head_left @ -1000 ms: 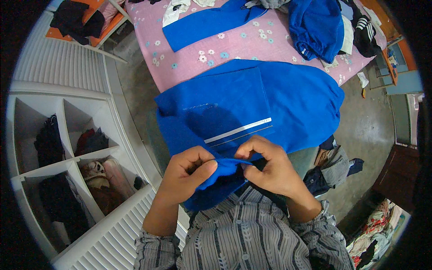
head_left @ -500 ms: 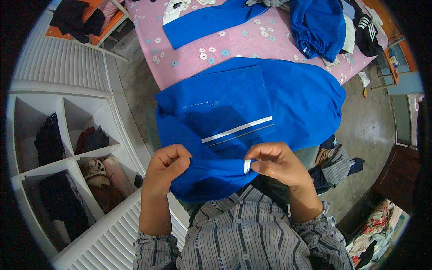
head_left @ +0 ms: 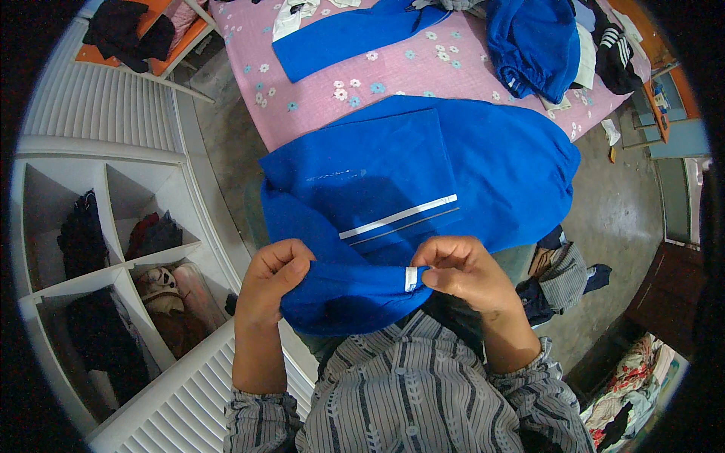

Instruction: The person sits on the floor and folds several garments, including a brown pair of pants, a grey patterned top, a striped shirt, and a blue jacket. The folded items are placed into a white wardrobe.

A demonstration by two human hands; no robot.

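A large blue garment [head_left: 506,162] with a white stripe and a thin grey line spreads from my lap toward the bed. Its far right end is gathered; I cannot tell whether it is a top or trousers. My left hand [head_left: 273,278] pinches the near band of the garment at its left, thumb against bent fingers. At the band's right side my right hand [head_left: 464,275] grips the cloth between thumb and fingers. Just left of that thumb, a small white label [head_left: 411,278] sits on the band. The cloth between both hands is drawn out, with a fold hanging below.
Ahead stands a bed with a pink flowered sheet [head_left: 332,113], holding another blue garment [head_left: 532,53] and a blue sleeve or leg [head_left: 355,38]. White shelves [head_left: 117,264] with clothes stand left. Clothes [head_left: 563,279] lie on the floor [head_left: 604,204] at right.
My left hand has shifted slightly left, stretching the band a little wider. The white label has moved slightly left and shows more. My right hand keeps its grip.
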